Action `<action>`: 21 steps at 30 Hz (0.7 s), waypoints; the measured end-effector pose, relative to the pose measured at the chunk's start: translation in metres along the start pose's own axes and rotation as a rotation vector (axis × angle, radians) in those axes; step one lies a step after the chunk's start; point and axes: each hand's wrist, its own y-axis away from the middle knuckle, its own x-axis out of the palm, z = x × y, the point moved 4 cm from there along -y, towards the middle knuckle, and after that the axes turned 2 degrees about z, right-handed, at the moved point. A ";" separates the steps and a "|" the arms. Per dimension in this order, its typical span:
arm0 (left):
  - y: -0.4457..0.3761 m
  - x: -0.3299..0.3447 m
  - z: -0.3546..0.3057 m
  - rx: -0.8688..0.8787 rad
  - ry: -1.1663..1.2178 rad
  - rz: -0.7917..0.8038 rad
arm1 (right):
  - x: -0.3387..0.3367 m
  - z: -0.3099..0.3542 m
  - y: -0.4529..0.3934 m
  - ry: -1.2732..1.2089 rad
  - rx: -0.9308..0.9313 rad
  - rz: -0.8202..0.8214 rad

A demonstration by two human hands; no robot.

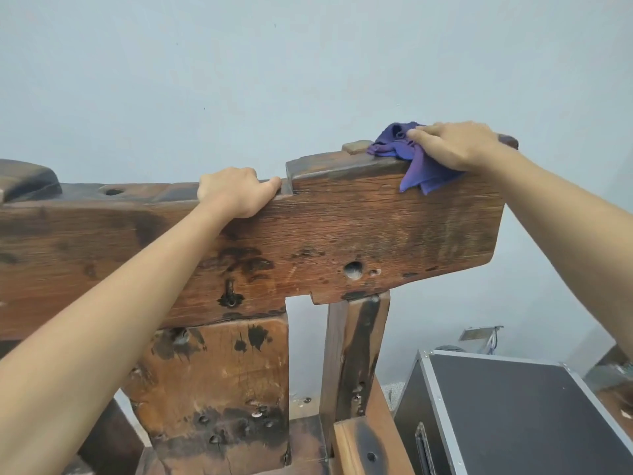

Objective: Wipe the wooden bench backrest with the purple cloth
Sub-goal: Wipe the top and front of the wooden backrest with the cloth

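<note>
Purple cloth [407, 156]: bunched on the top edge of the wooden bench backrest [342, 228], near its right end, one corner drooping over the front face. Thin, limp, light by the look of the folds; likely to slide and ball up under pressure rather than stay flat. Best held from above with a spread palm, loose corner tucked under to keep it from trailing.

Backrest: thick, rough slab, dark-stained, pitted, with holes and a stepped notch along the top. Judged heavy and rigid, no give under a wiping push. Coarse grain and a small raised peg [357, 146] just left of the cloth could snag the fabric.

Right hand [455, 145]: palm down over the cloth, fingers fairly straight and pointing left, pressing it against the top edge. Wrist roughly level, forearm running in from lower right, elbow out of view.

Left hand [236, 190]: draped over the lower section of the top edge, just left of the notch, fingers curled over the far side, thumb extended along the edge toward the step. Appears to brace. Forearm stretched long from lower left.

Black case with metal trim [513, 413] on the floor, lower right, well apart from both hands.
</note>
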 end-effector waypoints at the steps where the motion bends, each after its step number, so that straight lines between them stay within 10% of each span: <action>1: -0.001 0.000 0.000 0.002 -0.003 -0.004 | 0.002 0.014 -0.001 -0.006 -0.038 0.013; 13: 0.000 0.000 0.008 0.079 0.010 0.036 | 0.021 0.238 0.010 -0.105 -0.438 0.014; 21: 0.000 -0.004 0.013 0.088 0.109 0.075 | 0.012 0.169 0.008 -0.031 -0.409 -0.128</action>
